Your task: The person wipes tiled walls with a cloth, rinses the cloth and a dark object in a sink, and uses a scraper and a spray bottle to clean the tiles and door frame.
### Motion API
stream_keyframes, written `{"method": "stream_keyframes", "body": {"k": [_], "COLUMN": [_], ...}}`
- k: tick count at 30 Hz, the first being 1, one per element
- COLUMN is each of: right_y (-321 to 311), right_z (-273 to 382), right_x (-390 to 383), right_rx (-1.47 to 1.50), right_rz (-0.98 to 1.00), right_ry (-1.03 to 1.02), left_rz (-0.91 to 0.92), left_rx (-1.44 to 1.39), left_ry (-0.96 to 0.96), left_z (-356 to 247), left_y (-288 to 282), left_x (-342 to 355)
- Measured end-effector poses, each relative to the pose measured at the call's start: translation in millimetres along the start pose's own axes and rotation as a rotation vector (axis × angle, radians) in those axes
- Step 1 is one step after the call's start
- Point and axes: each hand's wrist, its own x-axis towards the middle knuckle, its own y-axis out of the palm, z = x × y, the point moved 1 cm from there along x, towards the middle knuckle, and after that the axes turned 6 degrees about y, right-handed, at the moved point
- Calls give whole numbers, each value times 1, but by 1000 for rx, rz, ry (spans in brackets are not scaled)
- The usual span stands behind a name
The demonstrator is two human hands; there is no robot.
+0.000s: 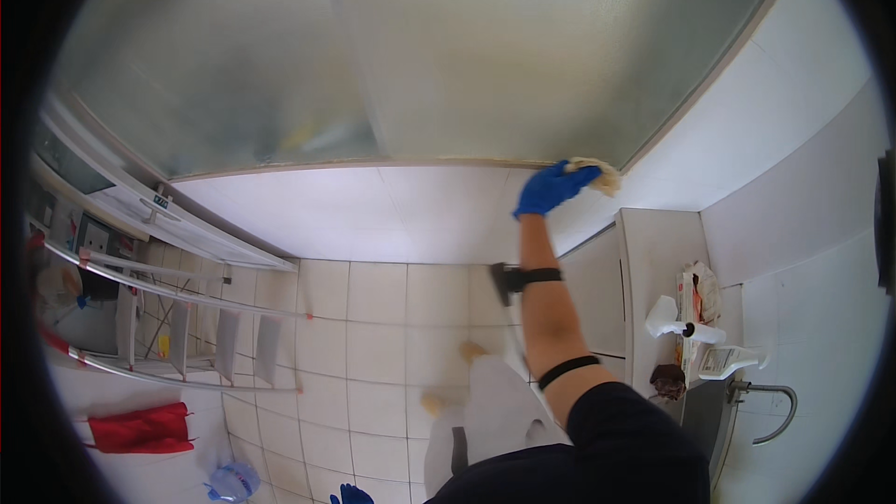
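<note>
My right hand (553, 190), in a blue glove, is stretched far forward and closed on a beige cloth (605, 177). The cloth lies against the lower right corner of a large frosted glass window (485, 65), at its narrow frame. Only the gloved fingers of my left hand (351, 495) show, low at the bottom edge; they look apart, with nothing visible in them. The rest of that hand is cut off.
An aluminium stepladder (224, 345) stands at the left by an open door (187, 215). A red cloth (142, 427) and a plastic water jug (232, 483) are below it. Right, a counter (658, 233) bears white spray bottles (733, 360) near a sink tap (779, 401).
</note>
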Motion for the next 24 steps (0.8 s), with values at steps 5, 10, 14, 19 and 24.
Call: {"method": "stream_keyframes", "body": {"k": [5, 10, 14, 19, 24], "right_y": [17, -7, -19, -8, -7], "right_z": [81, 24, -79, -8, -5], "right_x": [-150, -117, 27, 25, 87], "right_rx": [-77, -123, -122, -186, -372], "right_rz": [336, 589, 432, 742, 670], "right_ry": [-73, -420, -246, -466, -976], "left_rz": [152, 365, 485, 210, 409], "left_rx": [-145, -105, -90, 108, 24], "left_ry": [-222, -182, -265, -137, -218], "left_z": [42, 53, 67, 88, 73], "left_y": [52, 128, 165, 154, 178], "left_x": [-19, -20, -5, 31, 5]}}
